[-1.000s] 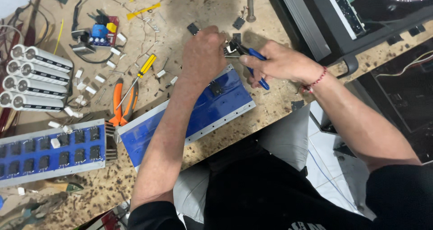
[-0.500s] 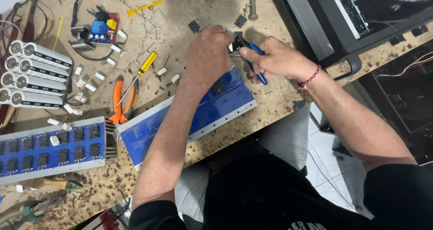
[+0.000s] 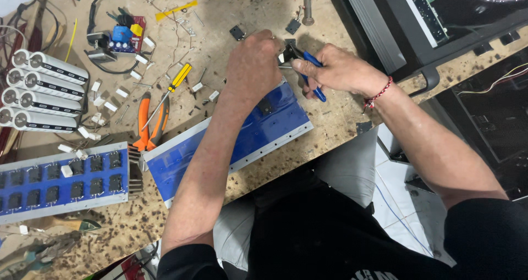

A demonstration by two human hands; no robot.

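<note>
Left hand: the left hand (image 3: 254, 65) is curled over the far end of the blue heat-sink plate (image 3: 231, 142), fingertips pinched on a small dark component (image 3: 284, 56) at its 3 o'clock side.
Right hand: the right hand (image 3: 335, 71) is closed round the blue-handled pliers (image 3: 308, 71), whose nose points to 9 o'clock, straight at the left hand's fingertips.
Meeting point: pliers' tip and pinched part touch, between the two hands, just past the plate's top corner; whether the pliers actually bite on the part, I cannot tell.
Plate's long axis: it runs from 7 o'clock near the body to 1 o'clock up by the hands, lying flat on the table (image 3: 341, 120).
Nearer hand: both are right at the component; the left forearm lies along the plate, the right comes in from 4 o'clock.
Off to 9 o'clock: orange-handled pliers (image 3: 148, 120) and a yellow-handled screwdriver (image 3: 170, 90) lie apart from the hands, with a second blue plate (image 3: 60, 184) carrying rows of dark parts at 8 o'clock.
</note>
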